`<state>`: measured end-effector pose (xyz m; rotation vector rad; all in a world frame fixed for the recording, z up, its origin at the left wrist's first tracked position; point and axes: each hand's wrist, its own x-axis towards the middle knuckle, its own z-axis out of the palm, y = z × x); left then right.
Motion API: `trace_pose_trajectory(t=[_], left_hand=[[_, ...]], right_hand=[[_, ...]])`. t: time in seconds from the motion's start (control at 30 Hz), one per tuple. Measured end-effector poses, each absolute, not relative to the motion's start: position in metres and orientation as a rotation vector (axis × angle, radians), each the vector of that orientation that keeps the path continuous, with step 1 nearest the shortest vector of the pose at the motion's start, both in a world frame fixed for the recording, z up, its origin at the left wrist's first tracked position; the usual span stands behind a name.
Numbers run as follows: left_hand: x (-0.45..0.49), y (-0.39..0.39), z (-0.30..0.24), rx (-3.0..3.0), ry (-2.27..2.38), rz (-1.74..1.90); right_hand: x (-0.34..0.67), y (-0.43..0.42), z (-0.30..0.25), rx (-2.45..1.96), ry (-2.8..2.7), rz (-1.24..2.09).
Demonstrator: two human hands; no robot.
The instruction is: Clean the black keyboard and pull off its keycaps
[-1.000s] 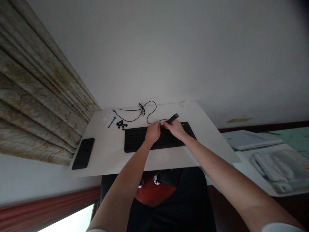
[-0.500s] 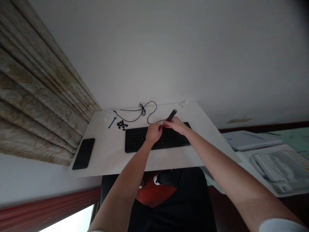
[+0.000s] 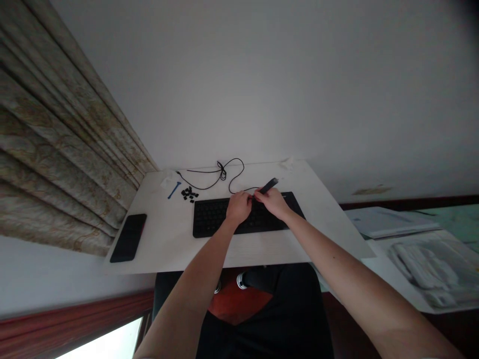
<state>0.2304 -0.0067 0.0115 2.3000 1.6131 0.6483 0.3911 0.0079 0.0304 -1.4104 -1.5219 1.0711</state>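
A black keyboard (image 3: 213, 215) lies on a white desk (image 3: 168, 239). My right hand (image 3: 275, 202) is closed round a thin dark tool (image 3: 268, 186), whose tip points down at the keyboard's top row. Just to its left, my left hand (image 3: 238, 207) rests on the keys with its fingers curled, touching the spot under the tool tip. What its fingertips pinch, if anything, is hidden. The keyboard's black cable (image 3: 220, 174) loops behind both hands.
Several loose black keycaps (image 3: 189, 193) and a blue tool (image 3: 173, 190) lie at the desk's back left. A black phone (image 3: 128, 237) sits at the left edge. Curtains (image 3: 56, 149) hang on the left; papers (image 3: 419, 249) lie on a surface to the right.
My right hand lifted the dark tool toward the back of the keyboard, then brought it down to the top row again. My left hand stayed on the keys.
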Motion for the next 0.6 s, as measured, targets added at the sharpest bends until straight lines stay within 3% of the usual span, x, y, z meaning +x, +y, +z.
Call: trace_pose_trajectory(t=[0.37, 0.6], left_hand=[[0.23, -0.007, 0.011, 2.298, 1.643, 0.666], [0.228, -0.006, 0.01, 2.3, 1.603, 0.664]], right_hand=[[0.365, -0.008, 0.041, -1.674, -1.776, 0.57], [0.346, -0.008, 0.046, -1.856, -1.708, 0.495]])
